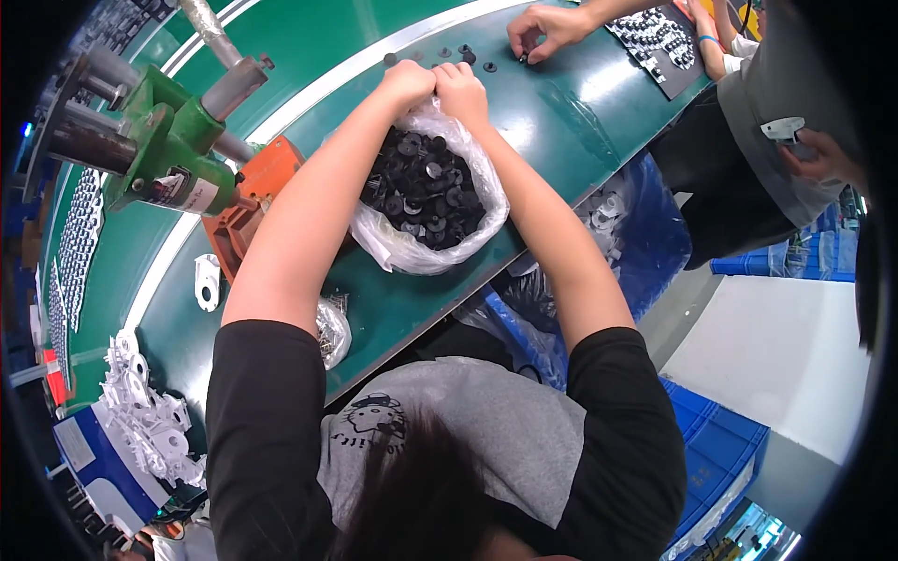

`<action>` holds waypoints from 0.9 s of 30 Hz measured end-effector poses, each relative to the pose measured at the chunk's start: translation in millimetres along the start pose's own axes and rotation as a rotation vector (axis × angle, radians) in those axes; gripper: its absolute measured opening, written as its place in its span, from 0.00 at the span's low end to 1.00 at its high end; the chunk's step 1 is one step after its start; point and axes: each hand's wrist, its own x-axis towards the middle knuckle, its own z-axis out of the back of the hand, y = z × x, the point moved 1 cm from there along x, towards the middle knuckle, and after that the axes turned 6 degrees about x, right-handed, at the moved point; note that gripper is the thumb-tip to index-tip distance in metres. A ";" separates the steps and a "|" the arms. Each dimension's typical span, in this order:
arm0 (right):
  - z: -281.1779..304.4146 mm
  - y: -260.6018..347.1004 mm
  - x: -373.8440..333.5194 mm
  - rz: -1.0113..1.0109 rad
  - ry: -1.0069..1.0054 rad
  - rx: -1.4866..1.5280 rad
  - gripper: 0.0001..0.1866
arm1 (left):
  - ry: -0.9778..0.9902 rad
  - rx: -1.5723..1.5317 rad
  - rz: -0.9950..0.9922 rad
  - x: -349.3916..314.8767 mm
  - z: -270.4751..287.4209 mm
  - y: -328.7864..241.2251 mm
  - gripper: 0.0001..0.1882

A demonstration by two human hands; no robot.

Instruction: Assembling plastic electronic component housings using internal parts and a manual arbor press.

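Observation:
A see-through plastic bag [382, 245] stands with its mouth wide, full of small round black plastic parts [426, 192]. Both my arms reach around it to its far side. My left hand [410, 86] is closed at the bag's far rim, its fingers curled away from view. Right beside it, nearly touching, my right hand [459, 91] is closed on the same gathered plastic. Just beyond my hands, several loose black parts [465, 51] lie on the green tabletop [552, 112].
A green press [173, 140] with an orange fixture [271, 173] stands at left. White parts [150, 411] are piled near left, beside a small bag of metal pieces [332, 329]. A co-worker's hand [547, 33] pinches a black part. Blue crates [702, 449] sit at lower right.

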 end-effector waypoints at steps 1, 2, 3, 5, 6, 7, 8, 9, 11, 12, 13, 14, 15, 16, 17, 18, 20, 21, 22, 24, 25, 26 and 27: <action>3.8 4.0 2.3 0.004 -0.001 0.003 0.07 | -0.005 -0.001 0.001 2.8 0.6 1.5 0.12; 8.5 7.1 4.2 -0.068 0.000 0.028 0.05 | -0.021 -0.045 -0.047 5.5 1.2 2.5 0.12; 12.4 9.9 6.0 -0.140 0.001 0.055 0.04 | -0.037 -0.090 -0.094 7.5 1.7 4.3 0.12; 17.2 4.9 7.5 -0.144 -0.056 0.091 0.04 | -0.044 -0.056 -0.134 1.5 1.0 -4.6 0.13; 19.1 2.3 8.6 -0.164 -0.091 0.170 0.06 | -0.056 -0.055 -0.175 1.0 0.6 -6.7 0.14; 21.3 3.7 11.1 -0.179 -0.122 0.253 0.09 | -0.072 -0.056 -0.213 -0.5 1.7 -7.8 0.14; 22.8 5.3 14.0 -0.194 -0.144 0.316 0.12 | -0.075 -0.057 -0.212 -1.4 3.3 -8.4 0.14; 23.6 7.3 17.4 -0.191 -0.143 0.318 0.12 | -0.099 -0.097 -0.243 -1.7 6.1 -9.6 0.14; 37.5 19.7 29.8 -0.201 -0.232 0.384 0.11 | -0.122 -0.151 -0.314 -13.8 15.4 -19.9 0.14; 46.3 25.4 37.8 -0.235 -0.237 0.425 0.11 | -0.122 -0.163 -0.353 -22.7 22.5 -27.2 0.14; 56.6 28.5 45.1 -0.223 -0.268 0.393 0.11 | -0.161 -0.161 -0.334 -36.5 28.6 -38.7 0.12; 67.5 37.1 55.8 -0.208 -0.294 0.370 0.11 | -0.172 -0.245 -0.365 -46.3 35.2 -42.9 0.12; 79.0 48.0 61.6 -0.207 -0.308 0.387 0.12 | -0.185 -0.328 -0.395 -55.9 41.5 -45.4 0.12; 92.9 61.4 66.9 -0.218 -0.277 0.390 0.11 | -0.191 -0.402 -0.426 -68.2 49.3 -45.7 0.15; 103.6 70.7 67.3 -0.234 -0.245 0.388 0.11 | -0.132 -0.467 -0.428 -85.6 55.0 -46.5 0.13; 109.1 82.0 64.5 -0.181 -0.270 0.376 0.12 | -0.073 -0.533 -0.430 -104.7 57.7 -43.6 0.12; 115.4 108.9 48.8 -0.310 -0.161 0.555 0.11 | -0.142 -0.516 -0.407 -131.8 48.6 -21.7 0.15; 111.0 115.5 36.6 -0.293 -0.085 0.574 0.11 | -0.185 -0.490 -0.357 -139.2 40.8 -6.0 0.17; 105.8 119.7 22.8 -0.241 -0.033 0.592 0.12 | -0.118 -0.491 -0.333 -152.1 37.2 5.0 0.19; 112.1 129.7 2.1 -0.257 0.066 0.644 0.12 | -0.001 -0.498 -0.258 -161.9 33.7 22.8 0.20; 113.6 129.4 0.7 -0.260 0.068 0.643 0.12 | 0.011 -0.460 -0.272 -168.8 39.5 23.0 0.19; 115.3 127.9 -0.7 -0.293 0.096 0.705 0.12 | 0.023 -0.423 -0.287 -173.7 45.5 22.8 0.19; 118.4 126.1 -1.9 -0.326 0.123 0.766 0.11 | 0.034 -0.376 -0.334 -161.6 46.9 31.2 0.18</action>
